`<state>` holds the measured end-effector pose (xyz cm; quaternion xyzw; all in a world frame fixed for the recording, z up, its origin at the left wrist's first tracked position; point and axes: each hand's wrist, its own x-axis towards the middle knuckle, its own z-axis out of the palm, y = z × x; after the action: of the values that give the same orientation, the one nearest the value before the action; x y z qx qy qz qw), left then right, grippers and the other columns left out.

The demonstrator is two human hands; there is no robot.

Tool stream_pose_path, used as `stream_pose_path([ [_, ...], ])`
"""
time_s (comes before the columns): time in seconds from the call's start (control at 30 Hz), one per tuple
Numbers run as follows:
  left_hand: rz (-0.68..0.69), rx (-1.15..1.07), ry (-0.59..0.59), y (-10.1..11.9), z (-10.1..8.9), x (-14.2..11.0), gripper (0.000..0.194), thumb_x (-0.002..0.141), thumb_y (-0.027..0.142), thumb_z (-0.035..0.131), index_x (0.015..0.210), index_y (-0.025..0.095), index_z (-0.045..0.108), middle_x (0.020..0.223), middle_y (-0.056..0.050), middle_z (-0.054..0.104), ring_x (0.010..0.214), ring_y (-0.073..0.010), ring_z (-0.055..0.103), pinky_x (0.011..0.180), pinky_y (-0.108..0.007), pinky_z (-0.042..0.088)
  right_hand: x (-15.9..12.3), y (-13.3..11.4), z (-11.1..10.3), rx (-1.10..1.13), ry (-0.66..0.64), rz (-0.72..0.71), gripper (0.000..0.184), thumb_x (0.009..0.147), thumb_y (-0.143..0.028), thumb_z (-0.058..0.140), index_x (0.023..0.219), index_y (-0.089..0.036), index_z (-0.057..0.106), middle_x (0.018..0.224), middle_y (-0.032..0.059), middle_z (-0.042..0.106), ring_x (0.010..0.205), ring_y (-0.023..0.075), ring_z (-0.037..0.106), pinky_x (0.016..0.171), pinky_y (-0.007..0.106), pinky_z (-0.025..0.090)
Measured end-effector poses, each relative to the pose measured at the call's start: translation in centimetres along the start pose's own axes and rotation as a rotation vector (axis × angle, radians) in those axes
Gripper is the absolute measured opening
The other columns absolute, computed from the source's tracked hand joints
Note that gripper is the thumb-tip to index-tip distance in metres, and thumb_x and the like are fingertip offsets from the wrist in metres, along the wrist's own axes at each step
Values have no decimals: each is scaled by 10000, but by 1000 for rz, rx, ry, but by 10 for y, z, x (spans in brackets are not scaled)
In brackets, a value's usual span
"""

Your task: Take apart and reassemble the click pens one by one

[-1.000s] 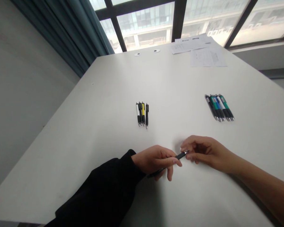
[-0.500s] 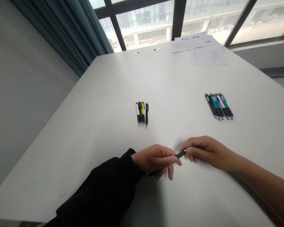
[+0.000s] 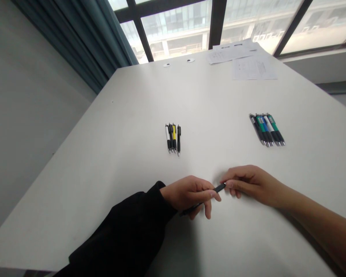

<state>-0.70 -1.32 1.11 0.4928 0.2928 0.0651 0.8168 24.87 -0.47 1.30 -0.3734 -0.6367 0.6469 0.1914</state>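
Pinching black pen [image 3: 219,188] | left hand [image 3: 188,195], right hand [image 3: 248,184] closed on it | yellow pens [image 3: 174,138], green pens [image 3: 266,130] beyond

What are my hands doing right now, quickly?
Left hand: closed, holding a black pen.
Right hand: closed, fingers pinching the other end of the black pen.

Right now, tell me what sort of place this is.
Probably an office or meeting room: a white table holding printed papers, neatly grouped pens, and large windows behind.
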Motion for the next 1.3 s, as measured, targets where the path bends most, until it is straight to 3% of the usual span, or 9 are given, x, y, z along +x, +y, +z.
stream_pose_path([
  [0.23,13,-8,-6,0,-1,-1,472,962,569,591,1081,114,640,703,-13,708,360,-65,527,347,-172,372,-1,0,-1,37,60,-11,273,889,-428,747,973,-169,726,693,5,627,623,131,581,598,276,491],
  [0.4,57,-39,-20,0,-3,0,574,987,526,579,1410,156,462,730,-2,731,354,-83,546,339,-171,372,-1,-2,-2,64,65,7,309,897,-453,732,1003,-164,707,694,5,625,622,131,575,597,274,483],
  [0.5,69,-38,-14,-1,-3,1,608,1006,490,564,1490,176,371,760,-8,741,354,-87,557,341,-172,383,-1,-2,-3,66,77,11,316,908,-458,717,1005,-159,691,696,12,635,629,133,575,606,275,483],
  [0.77,150,-131,23,-5,-1,5,444,930,433,679,1252,196,487,918,-21,704,403,-98,630,362,-190,469,0,1,-4,23,78,-12,307,911,-443,716,1012,-154,729,684,18,635,620,133,565,591,271,465],
  [1.0,176,-106,52,-2,1,4,336,935,367,657,1162,186,488,729,46,642,379,-89,589,351,-168,443,-2,-1,-3,11,148,-25,304,901,-456,708,986,-165,723,657,12,625,583,134,554,546,267,448],
  [1.07,189,-91,79,-2,2,5,342,947,405,644,1165,189,493,721,53,631,359,-76,560,331,-160,418,-2,0,-7,-86,234,-80,262,920,-428,675,978,-177,720,656,0,603,562,126,528,517,260,415],
  [1.17,179,-75,115,-2,4,6,355,947,457,638,1150,198,505,732,54,625,339,-69,533,293,-153,377,-2,4,-16,-426,368,-216,157,933,-302,629,966,-180,723,740,24,634,581,127,531,531,271,417],
  [1.3,175,-50,152,-3,7,6,323,932,464,651,1073,202,525,744,54,610,358,-70,538,299,-166,393,-1,8,-23,-794,422,-336,166,905,-176,603,1002,-175,738,913,73,677,623,132,587,584,286,475],
])
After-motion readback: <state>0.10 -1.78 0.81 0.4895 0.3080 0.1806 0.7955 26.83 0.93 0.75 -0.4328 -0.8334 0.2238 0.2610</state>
